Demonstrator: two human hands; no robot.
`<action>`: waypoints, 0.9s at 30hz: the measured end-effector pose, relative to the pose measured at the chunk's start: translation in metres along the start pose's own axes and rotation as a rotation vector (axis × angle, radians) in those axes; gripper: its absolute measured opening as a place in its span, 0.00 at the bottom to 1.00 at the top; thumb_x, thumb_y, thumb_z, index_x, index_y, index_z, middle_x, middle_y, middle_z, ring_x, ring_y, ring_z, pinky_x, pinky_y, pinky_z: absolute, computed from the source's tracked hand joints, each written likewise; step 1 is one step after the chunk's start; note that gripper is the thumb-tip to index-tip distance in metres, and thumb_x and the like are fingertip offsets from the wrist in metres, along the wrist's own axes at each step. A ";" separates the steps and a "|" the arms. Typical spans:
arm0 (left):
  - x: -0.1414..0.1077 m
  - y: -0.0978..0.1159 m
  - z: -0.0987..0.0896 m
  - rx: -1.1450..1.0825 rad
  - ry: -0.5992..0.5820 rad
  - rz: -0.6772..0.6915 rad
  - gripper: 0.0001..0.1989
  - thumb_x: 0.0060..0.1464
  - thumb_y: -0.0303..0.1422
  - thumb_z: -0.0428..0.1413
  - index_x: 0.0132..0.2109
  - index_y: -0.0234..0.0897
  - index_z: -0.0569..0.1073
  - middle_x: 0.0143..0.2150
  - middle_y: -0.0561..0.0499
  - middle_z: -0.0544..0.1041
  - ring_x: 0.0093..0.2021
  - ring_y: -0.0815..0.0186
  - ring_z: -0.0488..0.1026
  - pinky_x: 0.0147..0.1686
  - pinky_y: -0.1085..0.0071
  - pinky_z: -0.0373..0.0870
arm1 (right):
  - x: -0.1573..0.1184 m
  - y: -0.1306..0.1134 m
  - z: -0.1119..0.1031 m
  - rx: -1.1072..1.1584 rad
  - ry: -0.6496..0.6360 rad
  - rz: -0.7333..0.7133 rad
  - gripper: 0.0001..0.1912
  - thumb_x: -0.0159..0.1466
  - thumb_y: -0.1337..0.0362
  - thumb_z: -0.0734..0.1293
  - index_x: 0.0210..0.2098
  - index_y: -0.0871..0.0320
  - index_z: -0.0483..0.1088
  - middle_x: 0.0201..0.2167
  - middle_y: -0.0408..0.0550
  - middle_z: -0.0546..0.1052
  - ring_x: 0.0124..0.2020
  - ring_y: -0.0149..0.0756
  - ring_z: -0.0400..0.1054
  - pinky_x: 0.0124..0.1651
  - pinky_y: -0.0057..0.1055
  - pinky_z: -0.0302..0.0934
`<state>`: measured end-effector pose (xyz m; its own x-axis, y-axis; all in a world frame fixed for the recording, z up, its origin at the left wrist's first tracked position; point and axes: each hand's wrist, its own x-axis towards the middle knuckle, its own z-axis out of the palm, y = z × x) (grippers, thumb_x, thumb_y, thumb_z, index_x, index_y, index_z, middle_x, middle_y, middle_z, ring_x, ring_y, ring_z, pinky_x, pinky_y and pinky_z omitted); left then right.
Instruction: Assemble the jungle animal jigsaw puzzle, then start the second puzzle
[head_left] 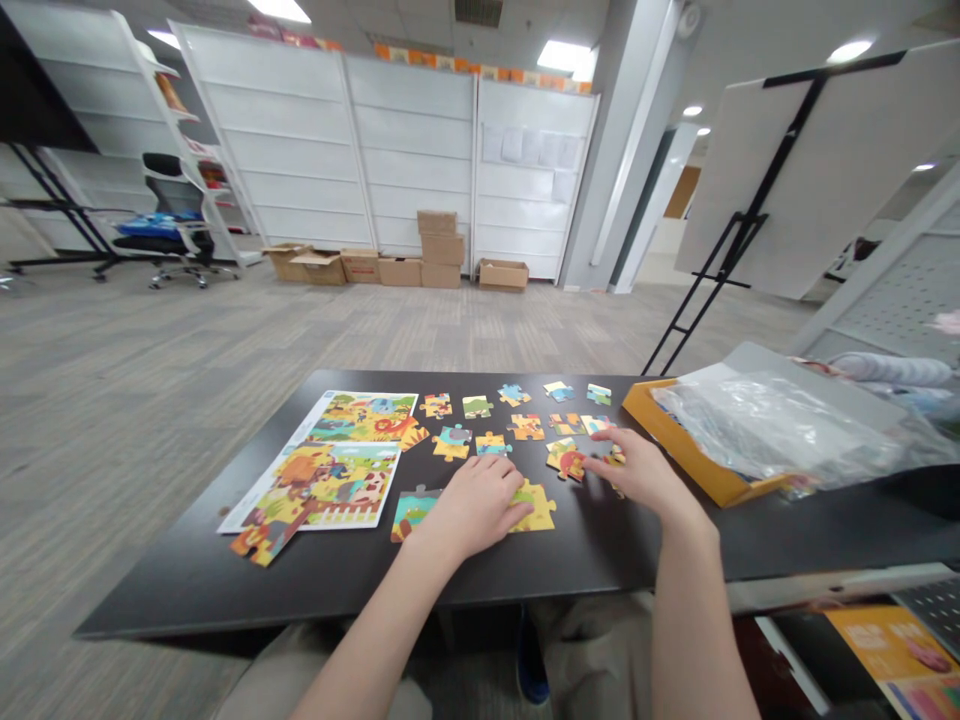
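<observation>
My left hand (480, 500) lies palm down on the black table, its fingers stretched over joined jigsaw pieces. A yellow puzzle piece (536, 508) shows to its right and a teal and green one (412, 512) to its left. My right hand (637, 468) is lowered over the pieces at the right, thumb and fingers apart. Its thumb tip is close to a yellow and red puzzle piece (566, 458); another puzzle piece (616, 456) is partly hidden beneath the hand. Several loose pieces, such as an orange one (526, 427) and a blue one (514, 394), lie in rows beyond my hands.
A printed picture sheet (358, 470) lies at the left, with a joined puzzle strip (274, 525) over its lower edge. At the right stands a yellow box (697, 460) with clear plastic wrapping (757, 415) on it. Cardboard boxes (442, 250) stand by the far shelves.
</observation>
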<state>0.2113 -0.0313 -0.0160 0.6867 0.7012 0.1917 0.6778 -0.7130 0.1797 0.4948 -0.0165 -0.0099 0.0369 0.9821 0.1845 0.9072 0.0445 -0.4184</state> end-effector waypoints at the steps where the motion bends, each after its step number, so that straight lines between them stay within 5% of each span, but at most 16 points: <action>1: 0.001 0.000 0.000 0.002 -0.002 0.002 0.13 0.67 0.42 0.55 0.47 0.36 0.75 0.48 0.44 0.77 0.54 0.54 0.72 0.55 0.58 0.68 | -0.001 -0.010 0.002 0.022 -0.059 -0.013 0.20 0.57 0.56 0.73 0.47 0.57 0.77 0.48 0.55 0.80 0.49 0.48 0.74 0.53 0.39 0.65; 4: 0.002 0.001 0.000 0.008 -0.002 0.001 0.13 0.66 0.42 0.55 0.46 0.36 0.75 0.47 0.44 0.77 0.53 0.54 0.72 0.54 0.59 0.69 | -0.001 -0.031 0.007 0.007 -0.177 -0.026 0.16 0.54 0.62 0.75 0.42 0.57 0.78 0.40 0.51 0.81 0.42 0.45 0.74 0.45 0.35 0.65; 10: 0.003 0.002 -0.001 0.004 0.016 0.007 0.13 0.66 0.42 0.55 0.45 0.36 0.75 0.45 0.44 0.77 0.51 0.55 0.73 0.52 0.59 0.69 | -0.001 -0.032 0.008 0.006 -0.155 -0.036 0.09 0.54 0.67 0.71 0.36 0.56 0.76 0.34 0.48 0.81 0.36 0.40 0.73 0.38 0.30 0.61; 17: 0.001 0.001 0.000 -0.009 0.008 0.011 0.13 0.66 0.42 0.55 0.46 0.36 0.75 0.47 0.44 0.78 0.52 0.55 0.73 0.52 0.59 0.69 | -0.003 0.029 -0.008 -0.125 0.090 0.244 0.13 0.55 0.55 0.71 0.38 0.54 0.79 0.35 0.51 0.81 0.35 0.43 0.75 0.32 0.31 0.61; 21: 0.000 0.001 -0.002 -0.020 0.003 0.007 0.13 0.66 0.42 0.56 0.47 0.36 0.75 0.47 0.44 0.78 0.53 0.54 0.73 0.53 0.58 0.69 | -0.003 0.056 -0.008 -0.163 0.066 0.330 0.14 0.55 0.55 0.71 0.38 0.55 0.79 0.36 0.52 0.81 0.36 0.44 0.77 0.33 0.32 0.63; 27: -0.002 0.000 -0.003 -0.046 -0.011 0.005 0.15 0.64 0.44 0.58 0.47 0.36 0.75 0.49 0.43 0.78 0.54 0.54 0.72 0.55 0.58 0.69 | -0.002 0.027 -0.003 -0.083 0.124 0.183 0.20 0.57 0.58 0.70 0.48 0.58 0.77 0.44 0.55 0.79 0.41 0.45 0.76 0.43 0.36 0.67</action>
<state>0.2096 -0.0326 -0.0136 0.6928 0.6977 0.1824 0.6620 -0.7156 0.2227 0.5206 -0.0177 -0.0188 0.2504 0.9423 0.2220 0.9119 -0.1526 -0.3809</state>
